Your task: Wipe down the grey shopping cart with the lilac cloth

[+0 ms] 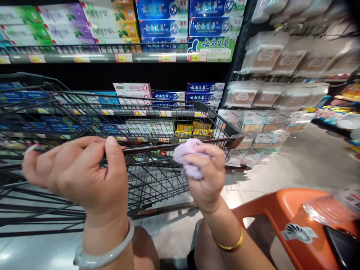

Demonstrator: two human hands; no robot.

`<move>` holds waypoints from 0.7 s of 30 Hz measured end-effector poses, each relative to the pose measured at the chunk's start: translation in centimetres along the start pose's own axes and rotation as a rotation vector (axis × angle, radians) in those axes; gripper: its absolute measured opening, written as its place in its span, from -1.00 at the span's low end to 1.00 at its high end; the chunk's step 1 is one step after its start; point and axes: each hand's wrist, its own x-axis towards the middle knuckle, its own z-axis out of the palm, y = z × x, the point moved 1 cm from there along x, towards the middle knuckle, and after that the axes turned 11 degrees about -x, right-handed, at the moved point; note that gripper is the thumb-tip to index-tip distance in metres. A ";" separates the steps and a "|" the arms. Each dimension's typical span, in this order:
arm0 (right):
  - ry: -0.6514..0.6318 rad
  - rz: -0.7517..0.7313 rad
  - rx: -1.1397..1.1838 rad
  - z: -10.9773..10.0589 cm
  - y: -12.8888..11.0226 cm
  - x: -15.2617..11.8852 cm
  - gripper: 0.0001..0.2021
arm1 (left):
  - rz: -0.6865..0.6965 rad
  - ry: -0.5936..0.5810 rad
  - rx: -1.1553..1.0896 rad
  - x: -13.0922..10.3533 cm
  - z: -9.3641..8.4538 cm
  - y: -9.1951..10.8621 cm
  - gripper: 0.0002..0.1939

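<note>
A black wire shopping cart stands in front of me, its top rim crossing the view. My left hand is closed around that rim on the left, thumb uppermost, with a pale bangle at the wrist. In my right hand is a bunched lavender cloth, held against the same rim near the cart's right corner. The fingers wrap over the cloth and partly hide it. A gold bangle circles the right wrist.
Behind the cart are shelves with toothpaste boxes and price tags. Packs hang on hooks to the right. An orange plastic stool at lower right bears a clear plastic bottle and a dark phone-like device. My knees are below the cart.
</note>
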 end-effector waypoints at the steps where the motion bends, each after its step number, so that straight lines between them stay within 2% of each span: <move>1: 0.074 0.037 0.020 -0.3 0.1 0.4 -0.75 | 0.017 -0.007 -0.019 0.1 0.1 0.7 -0.77; 3: 0.159 0.094 0.035 -0.4 0.1 0.9 -0.76 | 0.091 -0.051 -0.096 0.4 0.6 2.2 -0.79; 6: 0.094 0.070 0.080 0.4 -0.5 0.5 -0.77 | 0.194 -0.188 -0.195 0.6 1.9 4.2 -0.83; 9: 0.046 -0.011 0.109 0.7 -0.5 0.1 -0.77 | 0.209 -0.253 -0.132 0.5 2.8 4.9 -0.76; 15: 0.217 0.081 -0.056 -1.0 1.5 1.4 -0.77 | 0.250 -0.234 -0.114 0.4 2.8 4.5 -0.76; 21: 0.017 -0.031 0.084 0.3 -0.9 -0.6 -0.76 | 0.264 -0.184 -0.091 0.3 2.4 4.1 -0.75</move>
